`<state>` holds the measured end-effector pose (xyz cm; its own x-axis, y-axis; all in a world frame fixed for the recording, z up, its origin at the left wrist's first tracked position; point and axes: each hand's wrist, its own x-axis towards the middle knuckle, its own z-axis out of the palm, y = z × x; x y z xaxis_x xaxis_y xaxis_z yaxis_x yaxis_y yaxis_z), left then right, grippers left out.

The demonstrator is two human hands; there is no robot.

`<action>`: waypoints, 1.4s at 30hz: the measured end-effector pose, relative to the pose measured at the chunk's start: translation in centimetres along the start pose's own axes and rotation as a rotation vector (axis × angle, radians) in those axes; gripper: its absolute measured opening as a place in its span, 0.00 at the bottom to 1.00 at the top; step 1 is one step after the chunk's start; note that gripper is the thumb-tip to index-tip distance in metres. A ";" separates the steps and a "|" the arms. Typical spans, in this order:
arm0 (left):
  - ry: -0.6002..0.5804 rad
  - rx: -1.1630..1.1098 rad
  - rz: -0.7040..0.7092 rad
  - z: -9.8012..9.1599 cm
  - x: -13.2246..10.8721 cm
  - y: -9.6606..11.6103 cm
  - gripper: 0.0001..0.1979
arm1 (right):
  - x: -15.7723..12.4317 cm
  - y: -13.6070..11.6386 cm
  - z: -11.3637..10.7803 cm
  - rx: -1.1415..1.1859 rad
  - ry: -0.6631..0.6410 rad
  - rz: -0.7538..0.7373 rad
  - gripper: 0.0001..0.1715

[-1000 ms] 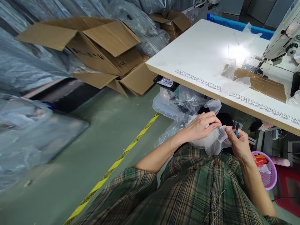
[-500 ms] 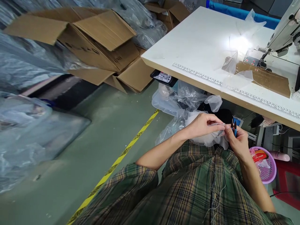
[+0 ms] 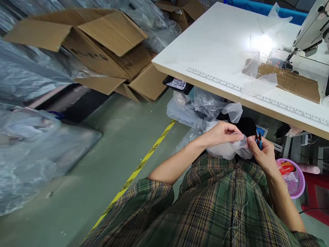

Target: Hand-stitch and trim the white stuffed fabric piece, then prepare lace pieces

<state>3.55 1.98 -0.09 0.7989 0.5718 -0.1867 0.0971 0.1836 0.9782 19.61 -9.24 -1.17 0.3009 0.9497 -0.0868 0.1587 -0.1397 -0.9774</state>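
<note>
Carton [image 3: 95, 58] gapes at left | left hand [image 3: 223, 135] pinches sheer white cloth [image 3: 223, 151] bunched between the hands | right hand [image 3: 263, 153] grips blue-handled snips [image 3: 259, 142], thumb at the cloth — edge-handling, apparently — next move calls for steady fingers

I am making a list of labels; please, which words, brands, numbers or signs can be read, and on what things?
No text reads clearly.
Front box: printed letters, too blurred.
Ruler: any numbers too small.
Yellow tape: black print, too blurred.
Red packet: print, too small.
Machine plate: red-white marks, too small.
</note>
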 end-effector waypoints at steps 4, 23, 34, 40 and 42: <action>-0.027 -0.068 -0.039 0.0 -0.4 0.5 0.17 | -0.6 0.4 -0.4 -0.091 -0.081 -0.050 0.29; -0.060 0.115 0.033 -0.2 -0.8 0.5 0.13 | -1.1 -1.2 -0.2 -0.466 -0.126 -0.191 0.30; -0.048 0.095 0.051 -0.2 -0.4 -0.6 0.12 | -0.2 0.3 -0.4 -0.147 0.044 0.032 0.43; -0.043 0.060 0.021 -0.4 -0.1 -0.7 0.14 | 0.1 0.3 -0.7 -0.113 -0.077 -0.026 0.37; -0.057 0.038 0.025 -0.3 0.1 -0.7 0.15 | 0.2 -0.1 -0.6 -0.101 -0.112 -0.071 0.30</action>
<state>3.39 2.10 -0.82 0.8335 0.5294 -0.1579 0.0984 0.1389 0.9854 20.20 -9.23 -0.98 0.1798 0.9827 -0.0444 0.2713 -0.0929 -0.9580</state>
